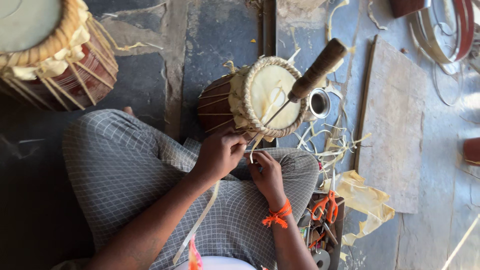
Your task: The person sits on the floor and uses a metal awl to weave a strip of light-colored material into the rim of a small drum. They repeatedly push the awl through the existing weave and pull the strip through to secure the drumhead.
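Left hand [218,154]: fingers curled together at the lower rim of the small drum, pinched on a pale leather strip; the forearm crosses the lap from the lower left.
Right hand [267,172]: just beside the left hand, fingers closed on the same strip below the rim; an orange thread band [276,216] is tied round the wrist.
Leather strip [200,220]: pale cream and flat; it runs from the hands down across the lap to the lower edge of view.
Small drum [250,97]: lying on its side against the person's knees, brown wooden body laced with pale thongs, cream skin head ringed by a braided rim and facing the camera.
Awl [312,75]: brown wooden handle standing up and to the right; its thin metal shaft is stuck in at the braided rim close to the hands.
Metal cup [319,103]: small and round, on the floor touching the drum's right side.
Large drum [50,50]: upper left corner, reddish body, pale lacing, well apart from the hands.
Trimmings [335,145]: loose pale strips scattered on the stone floor right of the drum.
Wooden board [395,125]: flat grey-brown slab lying on the floor at right.
Scissors [326,206]: orange handles, resting on a tray of tools beside the right knee.
Crumpled skin scrap [365,200]: yellowish, lying between the tray and the board.
Hoops [447,25]: metal and red rings, upper right corner.
Packages, labels: none readable.
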